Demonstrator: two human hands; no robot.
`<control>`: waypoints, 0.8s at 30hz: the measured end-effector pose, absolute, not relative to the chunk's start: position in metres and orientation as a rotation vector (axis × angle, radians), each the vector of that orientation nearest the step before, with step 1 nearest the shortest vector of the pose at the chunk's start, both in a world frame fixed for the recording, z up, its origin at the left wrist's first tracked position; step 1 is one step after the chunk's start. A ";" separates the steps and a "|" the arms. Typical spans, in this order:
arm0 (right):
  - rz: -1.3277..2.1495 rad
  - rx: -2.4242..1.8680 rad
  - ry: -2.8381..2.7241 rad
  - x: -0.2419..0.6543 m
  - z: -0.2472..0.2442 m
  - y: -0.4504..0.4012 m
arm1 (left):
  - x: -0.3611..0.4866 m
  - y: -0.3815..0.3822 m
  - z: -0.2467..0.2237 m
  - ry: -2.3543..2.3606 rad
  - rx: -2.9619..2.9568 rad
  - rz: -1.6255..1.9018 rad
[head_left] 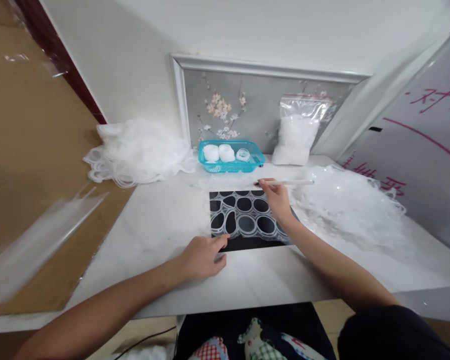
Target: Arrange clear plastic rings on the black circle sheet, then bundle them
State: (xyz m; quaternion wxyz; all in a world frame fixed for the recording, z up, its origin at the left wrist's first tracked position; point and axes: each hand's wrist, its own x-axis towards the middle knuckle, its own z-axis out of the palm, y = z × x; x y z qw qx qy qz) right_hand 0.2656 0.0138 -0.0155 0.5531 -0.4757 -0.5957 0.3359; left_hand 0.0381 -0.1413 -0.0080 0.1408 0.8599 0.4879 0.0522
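Observation:
A clear plastic sheet with rows of round white-edged holes or rings (pixel 246 225) lies over a black mat (pixel 255 243) on the white table. My left hand (pixel 202 256) rests at the mat's near left corner, index finger stretched onto the sheet's lower edge and thumb apart; it holds nothing. Over the mat's far right part, my right hand (pixel 278 201) grips a slim, pale, pen-like tool (pixel 298 182). The tool lies almost level, pointing left with a dark tip near my fingertips. What kind of tool it is does not show clearly.
A blue plastic tray (pixel 231 169) with stacks of white rings stands behind the mat. Beside it is a filled zip bag (pixel 296 135). Heaps of clear plastic scraps lie left (pixel 138 152) and right (pixel 354 205). A whiteboard (pixel 431 135) leans at the right.

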 end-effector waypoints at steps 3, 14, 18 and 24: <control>0.846 -1.172 -1.388 0.290 -0.023 -0.006 | 0.039 -0.141 -0.012 1.418 2.600 0.121; 0.856 -1.138 -1.762 0.299 -0.037 -0.074 | 0.080 -0.151 -0.001 1.184 3.059 -0.128; 0.889 -1.078 -1.796 0.292 -0.039 -0.074 | 0.096 -0.141 -0.004 1.249 3.001 -0.063; 0.951 -1.079 -1.857 0.292 -0.049 -0.070 | 0.099 -0.134 -0.016 1.314 2.987 -0.103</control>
